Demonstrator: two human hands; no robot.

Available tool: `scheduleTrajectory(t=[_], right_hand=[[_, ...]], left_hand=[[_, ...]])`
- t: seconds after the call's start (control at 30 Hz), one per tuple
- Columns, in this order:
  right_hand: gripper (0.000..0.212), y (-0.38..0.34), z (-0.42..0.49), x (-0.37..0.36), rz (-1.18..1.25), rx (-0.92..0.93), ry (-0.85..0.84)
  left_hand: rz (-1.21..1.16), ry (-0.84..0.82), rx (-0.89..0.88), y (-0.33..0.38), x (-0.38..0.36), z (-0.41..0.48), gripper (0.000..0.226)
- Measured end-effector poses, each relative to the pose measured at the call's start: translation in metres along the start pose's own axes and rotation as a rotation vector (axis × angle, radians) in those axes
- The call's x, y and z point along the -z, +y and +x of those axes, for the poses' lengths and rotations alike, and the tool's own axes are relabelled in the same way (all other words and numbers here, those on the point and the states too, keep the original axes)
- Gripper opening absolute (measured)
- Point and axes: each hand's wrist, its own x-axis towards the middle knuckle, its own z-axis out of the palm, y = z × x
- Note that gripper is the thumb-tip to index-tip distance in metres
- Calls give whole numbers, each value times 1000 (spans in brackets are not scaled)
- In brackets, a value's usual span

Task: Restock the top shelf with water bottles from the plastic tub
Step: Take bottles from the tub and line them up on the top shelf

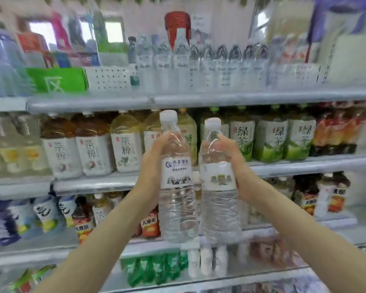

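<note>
Water bottles held now are two: one water bottle (175,208) gripped by the left hand (152,163), a second bottle (220,208) gripped by the right hand (234,163), both upright and close together. The carrying-up step seems in hand. Above the hands, the top shelf (220,98) carries a bottle row (199,66), too blurred to count. Next, both must go up over its edge.

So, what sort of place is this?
Most likely a small grocery or convenience shop: tiered shelves packed with rows of labelled tea bottles, and a line of water bottles on the top shelf.
</note>
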Motion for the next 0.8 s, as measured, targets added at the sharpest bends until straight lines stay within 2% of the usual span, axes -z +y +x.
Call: scheduleTrajectory(t=[0.1,0.13,0.23,0.3,0.33,0.4,0.53,0.67,0.7,0.8], right_hand=[[57,-28,1,-8,47,25,-59],[60,-37,1,-11,33,36,-77],[37,-68,-5,-19,-20,83,-67],[20,-81,-1,-19,29,115,-64],[21,-85,1,-18,40,122,-85],[35,-93,4,-16,64,112,-93],[39,-101,13,-8,66,128,-117],[73,-111,21,8,47,140,-176],[71,-115,21,13,63,150,-207],[35,-124,30,36,124,163,-233]], left_hand=[[-4,26,-65,30,-7,2,25],[-11,28,-73,39,-8,3,25],[-29,39,-129,61,-10,7,28],[4,50,-165,73,-12,11,34],[15,60,-180,79,-15,13,36],[34,74,-193,86,-20,18,36],[46,99,-199,90,-33,25,34],[65,114,-206,91,-51,32,34],[71,110,-208,92,-58,35,33],[91,103,-227,100,-77,44,27]])
